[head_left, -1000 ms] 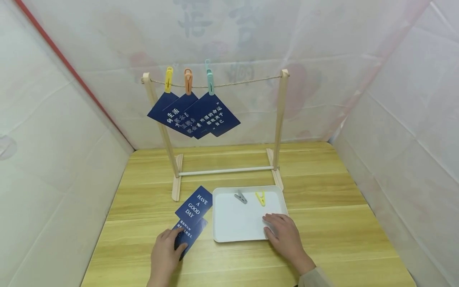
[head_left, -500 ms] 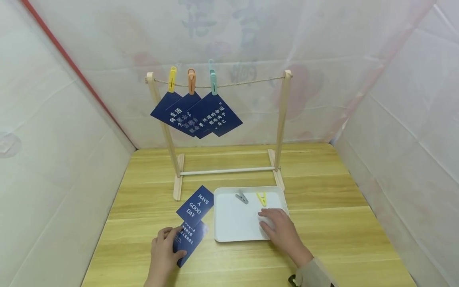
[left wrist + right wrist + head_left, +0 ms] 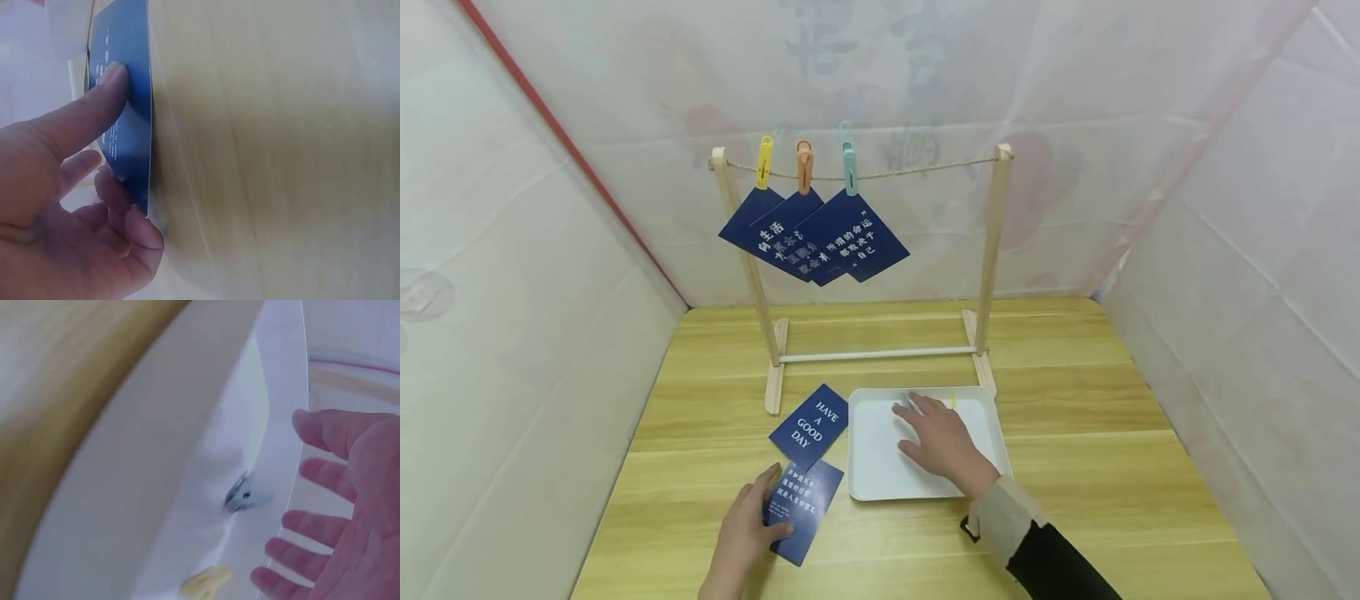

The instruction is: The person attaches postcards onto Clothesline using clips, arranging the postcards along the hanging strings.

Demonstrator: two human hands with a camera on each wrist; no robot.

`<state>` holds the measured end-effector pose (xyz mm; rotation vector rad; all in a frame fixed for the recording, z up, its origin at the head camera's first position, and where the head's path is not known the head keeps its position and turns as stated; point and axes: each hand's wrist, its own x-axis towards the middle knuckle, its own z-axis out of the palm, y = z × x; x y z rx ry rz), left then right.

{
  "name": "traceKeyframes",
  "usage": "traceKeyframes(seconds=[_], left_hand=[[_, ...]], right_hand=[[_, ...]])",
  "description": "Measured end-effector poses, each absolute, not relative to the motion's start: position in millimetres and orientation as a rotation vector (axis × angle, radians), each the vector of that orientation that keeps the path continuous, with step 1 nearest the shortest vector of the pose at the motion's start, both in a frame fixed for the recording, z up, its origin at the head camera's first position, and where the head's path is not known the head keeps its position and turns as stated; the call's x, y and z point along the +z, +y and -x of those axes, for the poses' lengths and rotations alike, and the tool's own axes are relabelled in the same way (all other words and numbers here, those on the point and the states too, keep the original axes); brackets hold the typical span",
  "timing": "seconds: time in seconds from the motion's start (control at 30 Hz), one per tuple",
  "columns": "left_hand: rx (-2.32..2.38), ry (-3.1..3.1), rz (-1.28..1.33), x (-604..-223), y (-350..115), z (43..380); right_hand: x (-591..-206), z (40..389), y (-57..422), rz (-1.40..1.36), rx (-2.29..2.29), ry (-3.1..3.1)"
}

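My left hand (image 3: 745, 523) holds a dark blue card (image 3: 811, 504) with white writing by its left side. In the left wrist view the thumb (image 3: 111, 87) lies across the card's face and the other fingers curl at its edges. My right hand (image 3: 942, 439) hovers with spread fingers over the white tray (image 3: 867, 485), holding nothing. The right wrist view shows a grey clothespin (image 3: 242, 495) in the tray close to the fingertips, and a yellow clothespin (image 3: 205, 583) beside it. From the head view the right hand mostly covers both clothespins.
Another blue card (image 3: 811, 425), reading "HAVE A GOOD DAY", lies just beyond the held one. Behind stands a wooden rack (image 3: 992, 250) with a string, where yellow (image 3: 763, 162), orange (image 3: 805, 169) and teal (image 3: 850, 169) clothespins hold blue cards (image 3: 853, 237). Fabric walls surround the table.
My right hand has moved from the tray's right side leftward and away, over the clothespins. My left hand has pulled its card slightly nearer and turned it, uncovering more of its writing.
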<state>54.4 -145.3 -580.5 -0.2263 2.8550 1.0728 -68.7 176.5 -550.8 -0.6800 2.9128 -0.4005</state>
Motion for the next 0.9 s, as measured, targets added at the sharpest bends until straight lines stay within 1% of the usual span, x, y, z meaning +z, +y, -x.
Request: traceKeyframes(seconds=[0.2,0.43,0.67,0.9], left_hand=[[1.053,2.791,0.226,-579.6,-142.7,-52.0],[1.086,2.71,0.252,-566.4,-146.7,-51.7],[1.16,2.666,0.314,-553.2,-150.9,-51.6],[1.179,2.658,0.389,-553.6,-159.3,-56.6]], right_hand=[[-559.1,72.5,165.0,0.592,-0.309,2.824],[-573.0,56.7,174.1,0.687,-0.224,2.83],[-577.1,41.5,186.3,0.832,-0.38,2.932],[-582.7,35.7,190.7,0.798,-0.459,2.934]])
